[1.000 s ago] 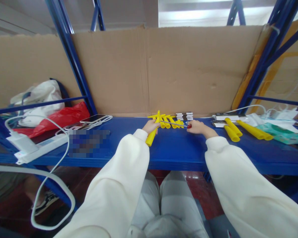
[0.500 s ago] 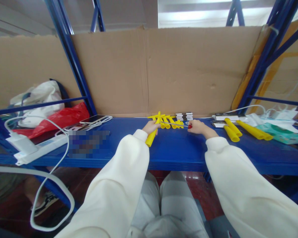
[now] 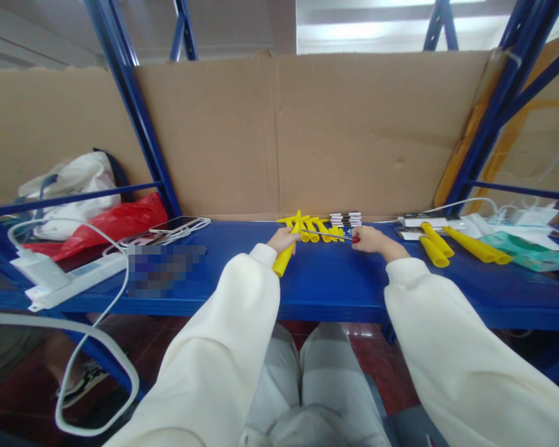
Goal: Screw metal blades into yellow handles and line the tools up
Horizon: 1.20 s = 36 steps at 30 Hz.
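Observation:
My left hand (image 3: 282, 238) is closed around a yellow cone-shaped piece (image 3: 284, 262), held tilted with its wide end toward me. My right hand (image 3: 369, 239) grips a screwdriver (image 3: 327, 234); a bit of its red handle shows at the fingers. Its thin metal shaft points left, and the tip meets the yellow piece by my left fingers. Behind the shaft, several yellow pieces (image 3: 323, 231) lie in a row on the blue shelf (image 3: 333, 279). A small stack of white and black items (image 3: 346, 219) sits just beyond them.
More yellow cones (image 3: 432, 247) lie to the right, near flat boxes (image 3: 428, 220) and a green plastic bag (image 3: 524, 249). On the left are a power strip (image 3: 81, 278) with a looping cable, a phone (image 3: 174, 225) and a red bag (image 3: 116, 223). A cardboard panel (image 3: 279, 136) stands behind.
Both hands stay in nearly the same place, still holding the yellow piece and the screwdriver. Only a very slight shift of the right fingers on the handle shows.

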Available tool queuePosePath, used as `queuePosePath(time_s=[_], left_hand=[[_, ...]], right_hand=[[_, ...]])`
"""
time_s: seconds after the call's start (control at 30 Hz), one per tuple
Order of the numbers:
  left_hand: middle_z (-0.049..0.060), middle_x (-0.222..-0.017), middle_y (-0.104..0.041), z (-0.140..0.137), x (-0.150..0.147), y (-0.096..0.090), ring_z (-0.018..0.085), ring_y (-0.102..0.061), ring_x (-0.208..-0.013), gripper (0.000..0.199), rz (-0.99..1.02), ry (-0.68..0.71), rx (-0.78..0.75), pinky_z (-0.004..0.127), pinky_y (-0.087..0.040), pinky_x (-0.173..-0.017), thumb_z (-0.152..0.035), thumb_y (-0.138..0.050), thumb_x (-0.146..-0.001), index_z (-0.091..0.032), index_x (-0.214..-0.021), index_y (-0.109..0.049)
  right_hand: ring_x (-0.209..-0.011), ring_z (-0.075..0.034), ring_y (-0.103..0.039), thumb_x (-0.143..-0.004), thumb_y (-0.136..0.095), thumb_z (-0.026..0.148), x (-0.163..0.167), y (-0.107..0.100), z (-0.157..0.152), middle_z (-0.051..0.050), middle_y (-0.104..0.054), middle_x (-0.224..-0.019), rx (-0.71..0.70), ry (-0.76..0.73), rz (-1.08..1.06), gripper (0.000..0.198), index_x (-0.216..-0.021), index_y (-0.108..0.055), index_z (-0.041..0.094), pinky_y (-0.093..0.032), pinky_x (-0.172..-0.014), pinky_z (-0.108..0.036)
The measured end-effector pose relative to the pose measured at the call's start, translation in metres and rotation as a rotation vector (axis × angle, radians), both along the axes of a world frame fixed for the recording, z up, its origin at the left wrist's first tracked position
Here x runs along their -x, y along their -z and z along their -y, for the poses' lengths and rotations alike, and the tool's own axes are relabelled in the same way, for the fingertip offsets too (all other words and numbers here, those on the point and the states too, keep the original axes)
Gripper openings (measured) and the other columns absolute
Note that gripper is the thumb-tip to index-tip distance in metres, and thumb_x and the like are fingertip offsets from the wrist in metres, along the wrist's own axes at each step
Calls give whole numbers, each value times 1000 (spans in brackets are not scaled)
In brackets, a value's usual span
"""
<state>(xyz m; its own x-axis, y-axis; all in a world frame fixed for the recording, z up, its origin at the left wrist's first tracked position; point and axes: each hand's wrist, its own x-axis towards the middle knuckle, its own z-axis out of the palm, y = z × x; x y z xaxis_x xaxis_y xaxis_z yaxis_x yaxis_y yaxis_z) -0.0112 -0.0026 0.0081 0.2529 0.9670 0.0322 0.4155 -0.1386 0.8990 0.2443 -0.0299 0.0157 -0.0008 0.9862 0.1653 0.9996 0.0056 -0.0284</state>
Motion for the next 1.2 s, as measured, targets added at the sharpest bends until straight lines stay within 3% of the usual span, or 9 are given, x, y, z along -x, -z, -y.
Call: queuePosePath(time_s=[0.47, 0.7, 1.03, 1.2], left_hand=[[-6, -35, -45, 3, -1, -3, 12, -42, -33, 13, 3, 2, 7, 22, -38, -43, -11, -52, -81, -14, -88, -63], [-5, -37, -46, -1, -1, -1, 14, -47, -36, 16, -12, -9, -3, 23, -40, -45, -11, -53, -80, -13, -91, -65], [-6, -37, -45, -2, -1, 0, 14, -47, -37, 17, -7, -14, -9, 22, -39, -44, -11, -53, -81, -12, -93, -65], [-6, -38, -46, -2, -1, -1, 14, -48, -37, 18, -19, -14, 7, 23, -42, -46, -12, -54, -80, -12, -93, -66]], right_hand=[[-82, -22, -68, -75, -63, 20, 2, -1, 1, -10, -74, -87, 3, 7, 43, 15, -89, -70, 19, -42, -65, -26], [-89, -24, -69, -80, -57, 20, 4, -2, 3, -10, -75, -100, -28, 23, 29, 22, -97, -70, 19, -43, -71, -28], [-69, -19, -66, -75, -61, 18, -1, -1, 0, -9, -73, -80, 6, -4, 17, 17, -89, -70, 16, -40, -60, -25], [-80, -21, -67, -75, -62, 21, -3, 1, -2, -9, -75, -87, -35, -20, 14, 19, -92, -72, 18, -42, -64, -25]])
